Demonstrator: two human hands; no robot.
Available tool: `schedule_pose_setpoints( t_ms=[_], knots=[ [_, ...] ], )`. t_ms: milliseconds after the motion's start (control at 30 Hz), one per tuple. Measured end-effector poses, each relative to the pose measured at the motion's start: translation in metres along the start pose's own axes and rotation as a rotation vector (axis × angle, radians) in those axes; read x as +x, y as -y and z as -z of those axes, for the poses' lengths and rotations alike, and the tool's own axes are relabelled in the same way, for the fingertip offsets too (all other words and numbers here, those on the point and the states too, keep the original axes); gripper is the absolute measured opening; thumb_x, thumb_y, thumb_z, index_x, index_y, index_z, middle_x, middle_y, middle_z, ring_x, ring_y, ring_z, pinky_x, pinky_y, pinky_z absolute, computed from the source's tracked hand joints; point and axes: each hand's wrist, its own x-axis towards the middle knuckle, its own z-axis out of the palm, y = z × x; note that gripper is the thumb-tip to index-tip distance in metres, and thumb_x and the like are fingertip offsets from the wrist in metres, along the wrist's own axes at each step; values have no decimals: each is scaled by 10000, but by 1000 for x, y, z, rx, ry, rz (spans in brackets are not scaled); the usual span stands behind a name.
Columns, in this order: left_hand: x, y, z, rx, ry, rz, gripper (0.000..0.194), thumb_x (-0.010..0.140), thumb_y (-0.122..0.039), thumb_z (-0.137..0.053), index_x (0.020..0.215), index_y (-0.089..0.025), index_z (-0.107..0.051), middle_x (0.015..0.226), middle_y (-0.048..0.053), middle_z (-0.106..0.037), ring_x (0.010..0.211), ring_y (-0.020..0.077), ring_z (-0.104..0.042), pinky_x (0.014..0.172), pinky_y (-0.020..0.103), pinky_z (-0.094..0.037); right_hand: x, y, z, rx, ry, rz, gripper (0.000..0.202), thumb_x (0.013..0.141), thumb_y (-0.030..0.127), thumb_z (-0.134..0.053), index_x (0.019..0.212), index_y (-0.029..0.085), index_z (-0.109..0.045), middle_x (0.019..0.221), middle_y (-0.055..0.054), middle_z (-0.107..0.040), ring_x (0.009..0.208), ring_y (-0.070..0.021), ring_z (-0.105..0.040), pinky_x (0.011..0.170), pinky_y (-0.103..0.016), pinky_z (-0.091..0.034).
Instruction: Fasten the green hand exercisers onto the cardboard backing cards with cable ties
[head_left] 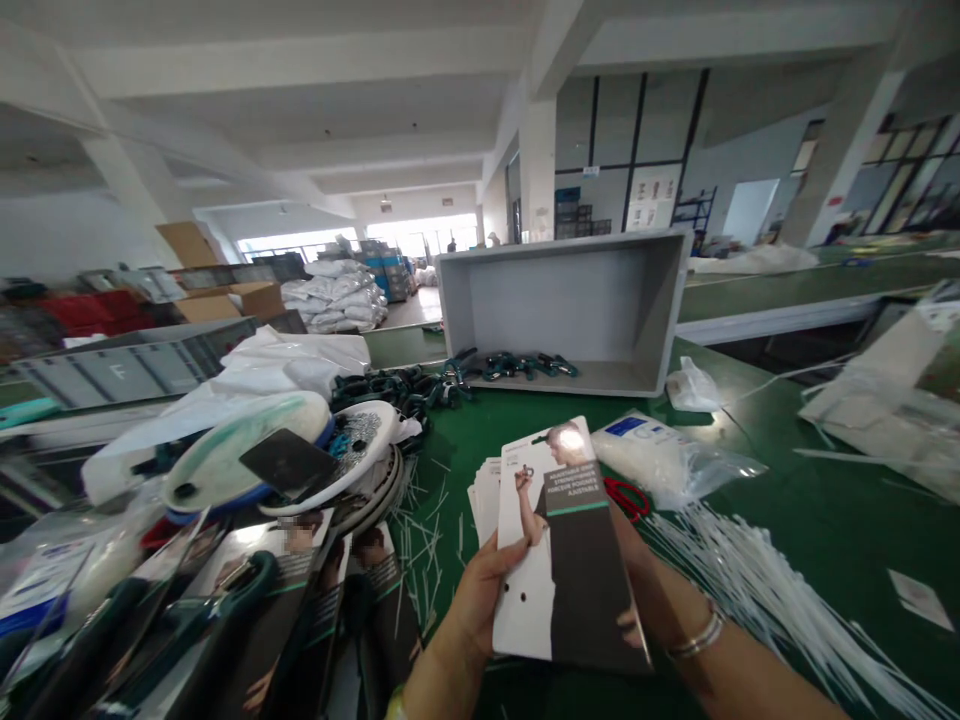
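Between both hands stands a printed backing card (577, 560) for an adjustable hand grip strengthener, facing me and tilted; whether it is one card or a stack I cannot tell. My left hand (480, 595) is closed on its left edge, thumb on the front. My right hand (641, 570) holds the right edge from behind, with most of its fingers hidden. More white cards (486, 495) show behind it on the left. Close to the right hand lie red-handled scissors (628, 498) and a spread of white cable ties (757, 590).
A grey crate (562, 310) lies on its side, with dark green hand grips (525, 367) inside and others (397, 385) beside it. Carded grips (247, 590) pile up front left, below round white lids (247, 450). A plastic bag of cable ties (667, 460) sits right of centre.
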Motion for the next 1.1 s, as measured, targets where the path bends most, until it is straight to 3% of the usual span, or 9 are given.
schedule_pose_setpoints(
  t_ms=[100,200,300,433,667,967,1100],
  knots=[
    [-1,5,10,-149,22,-7,330,671,-227,-663,997,-170,-657,699,36,-673,627,165,-640,618,254,-489,2,4,-12,-128,-21,82,254,671,406,-614,714,155,-599,660,-15,-609,590,-147,-531,581,-279,-441],
    [-4,7,16,-249,102,28,194,732,-307,-624,807,-144,-698,593,39,-652,505,111,-592,485,180,-452,-2,12,-20,-610,75,240,215,808,280,-469,734,156,-628,717,-38,-631,700,-163,-565,652,-267,-433],
    [-5,8,22,-294,160,-12,143,751,-267,-611,777,-156,-699,615,37,-661,487,81,-565,412,133,-403,-9,22,-27,-1051,189,347,250,837,176,-395,799,150,-641,807,-73,-648,776,-173,-585,713,-267,-418],
    [-7,10,33,-429,145,-34,128,791,-192,-566,817,-172,-690,612,12,-654,450,33,-517,369,69,-355,-16,33,-34,-1352,266,366,259,825,143,-393,911,157,-638,848,-99,-643,783,-190,-598,684,-268,-412],
    [-6,15,41,-626,82,-69,184,744,-100,-612,888,-200,-667,815,-23,-713,502,-12,-539,354,-1,-319,-18,43,-34,-1443,403,402,384,776,139,-425,1120,211,-580,866,-92,-645,774,-219,-605,633,-290,-406],
    [-4,17,42,-532,28,-86,187,749,-121,-610,894,-222,-671,785,-20,-705,487,-11,-528,350,2,-310,-18,39,-30,-1404,405,392,393,779,148,-430,1144,216,-560,886,-93,-645,797,-214,-605,666,-292,-415],
    [-3,17,45,-384,23,-86,127,761,-168,-607,860,-202,-679,619,-14,-638,403,-11,-453,318,28,-255,-16,39,-29,-1397,381,384,337,788,141,-421,1079,199,-582,857,-86,-638,782,-198,-600,670,-279,-418]
  ],
)
